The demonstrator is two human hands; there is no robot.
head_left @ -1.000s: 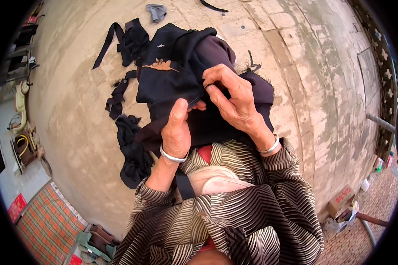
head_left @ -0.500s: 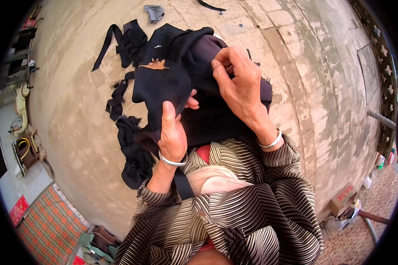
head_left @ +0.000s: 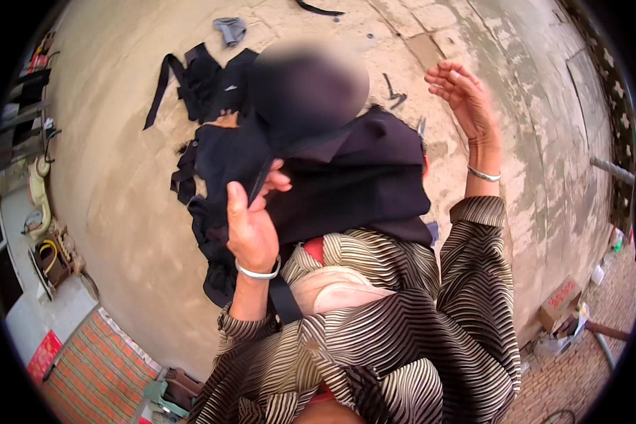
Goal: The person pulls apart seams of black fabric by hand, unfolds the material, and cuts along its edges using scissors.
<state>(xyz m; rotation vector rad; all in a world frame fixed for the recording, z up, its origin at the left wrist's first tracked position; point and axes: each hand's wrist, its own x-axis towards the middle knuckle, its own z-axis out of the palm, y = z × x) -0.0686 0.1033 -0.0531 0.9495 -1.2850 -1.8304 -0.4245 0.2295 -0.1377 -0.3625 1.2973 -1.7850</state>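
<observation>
Black cloth (head_left: 360,184) lies over my lap and spreads onto the ground in front of me. My left hand (head_left: 256,226) grips a folded edge of it, thumb on the near side and fingers partly behind the fabric. A line of small pale stitches runs along that edge. Raised to the right, apart from the cloth, is my right hand (head_left: 461,99), its fingers curled together; anything thin between them is too small to make out. A brown torn patch (head_left: 222,120) shows on the cloth's left part. A round blur covers the cloth's upper middle.
Black fabric strips (head_left: 164,85) lie at the left of the cloth, a grey scrap (head_left: 230,31) beyond. A pointed metal tool (head_left: 422,127) shows by the cloth's right edge. A cardboard box (head_left: 560,304) stands far right, a striped mat (head_left: 99,367) lower left.
My right hand has moved away from the cloth, up and to the right. My left hand keeps its hold, slightly lower and further left in view.
</observation>
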